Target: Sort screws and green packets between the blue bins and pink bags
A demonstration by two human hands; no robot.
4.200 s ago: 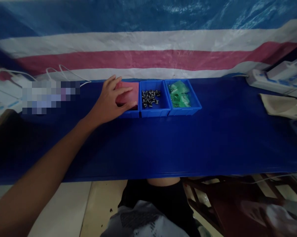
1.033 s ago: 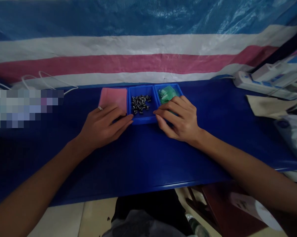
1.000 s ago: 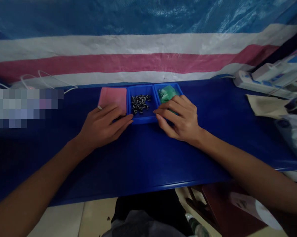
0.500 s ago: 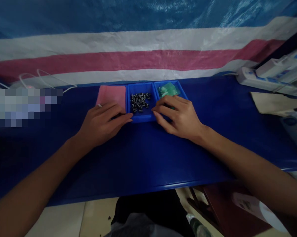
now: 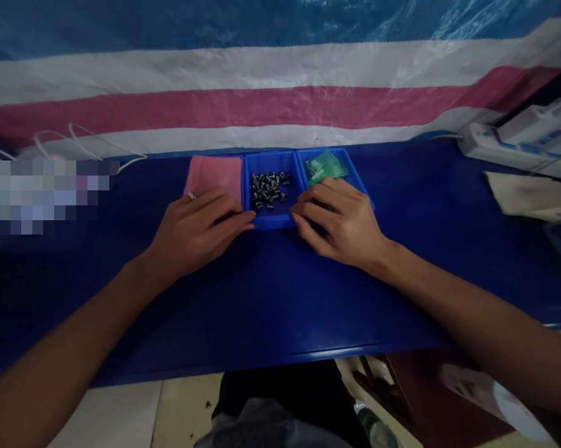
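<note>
Blue boxes (image 5: 273, 221) already sit in a row, black screws (image 5: 267, 189) loose in the middle, pink sheets (image 5: 216, 173) at nine o'clock, green bags (image 5: 328, 167) at three, half-curled left hand (image 5: 194, 231) at eight, right hand (image 5: 343, 221) at four, and I can't tell if they grip.

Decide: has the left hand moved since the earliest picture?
Yes: the left hand has moved back toward the camera, farther from the striped sheet behind the blue bins.
</note>
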